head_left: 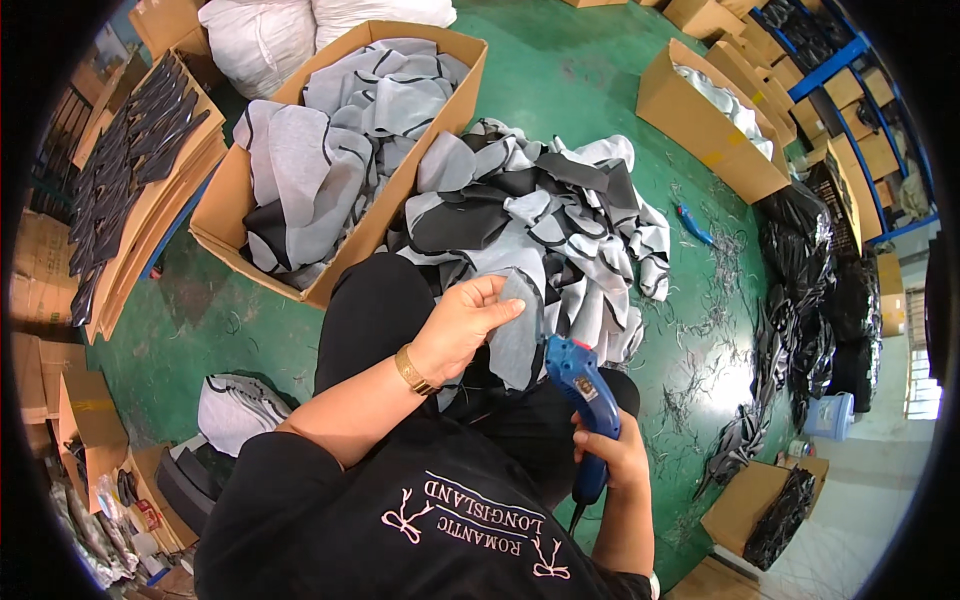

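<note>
My left hand (468, 325), with a gold-coloured watch at its wrist, pinches a grey fabric piece (517, 335) between thumb and fingers. My right hand (618, 448) is wrapped round the handle of blue electric scissors (580, 380), with a dark cord leaving the lower end. The head of the tool is close beside the right edge of the held piece; whether the blade touches it I cannot tell. Beyond my hands a heap of grey and black fabric pieces (560, 205) lies on the floor, many edged with black strips.
A long cardboard box (215, 215) full of similar pieces stands at the far left. Another blue tool (693, 224) lies right of the heap, among thin dark trimmings (715, 330). Black plastic bags (800, 240) line the right side. A cardboard stack (165, 235) carries black parts at left.
</note>
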Available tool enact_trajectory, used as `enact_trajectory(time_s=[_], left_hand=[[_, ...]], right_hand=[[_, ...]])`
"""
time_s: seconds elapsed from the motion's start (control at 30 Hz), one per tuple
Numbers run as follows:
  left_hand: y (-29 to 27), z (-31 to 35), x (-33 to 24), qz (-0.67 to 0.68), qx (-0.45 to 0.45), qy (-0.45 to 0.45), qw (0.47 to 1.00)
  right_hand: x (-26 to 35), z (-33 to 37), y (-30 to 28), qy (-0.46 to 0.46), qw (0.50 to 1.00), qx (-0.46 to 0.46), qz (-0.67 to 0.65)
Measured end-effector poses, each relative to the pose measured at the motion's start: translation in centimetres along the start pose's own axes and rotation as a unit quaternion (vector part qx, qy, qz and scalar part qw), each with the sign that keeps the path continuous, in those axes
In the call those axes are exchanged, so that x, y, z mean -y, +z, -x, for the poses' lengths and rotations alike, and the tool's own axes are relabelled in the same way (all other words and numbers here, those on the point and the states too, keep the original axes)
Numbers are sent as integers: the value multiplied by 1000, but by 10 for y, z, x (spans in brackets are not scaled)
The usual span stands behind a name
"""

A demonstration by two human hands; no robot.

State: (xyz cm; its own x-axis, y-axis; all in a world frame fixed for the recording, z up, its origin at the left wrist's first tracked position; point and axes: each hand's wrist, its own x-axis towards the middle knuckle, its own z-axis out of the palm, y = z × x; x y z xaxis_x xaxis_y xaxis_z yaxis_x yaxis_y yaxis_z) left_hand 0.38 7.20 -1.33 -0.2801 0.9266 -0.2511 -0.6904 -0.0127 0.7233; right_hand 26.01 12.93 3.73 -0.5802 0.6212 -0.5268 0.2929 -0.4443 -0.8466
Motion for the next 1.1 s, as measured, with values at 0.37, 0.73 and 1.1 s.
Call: enact_trajectory(time_s=[0.37,0.73,1.1], left_hand=[[6,11,-12,-81,21,-13,996],[12,25,-35,-220,45,-16,974],[13,28,-40,-311,110,1,944]], right_hand=[[-12,-6,-1,28,997,37,-70],[-2,-4,-6,19,999,29,-32],[1,-13,-18,36,997,70,-27]])
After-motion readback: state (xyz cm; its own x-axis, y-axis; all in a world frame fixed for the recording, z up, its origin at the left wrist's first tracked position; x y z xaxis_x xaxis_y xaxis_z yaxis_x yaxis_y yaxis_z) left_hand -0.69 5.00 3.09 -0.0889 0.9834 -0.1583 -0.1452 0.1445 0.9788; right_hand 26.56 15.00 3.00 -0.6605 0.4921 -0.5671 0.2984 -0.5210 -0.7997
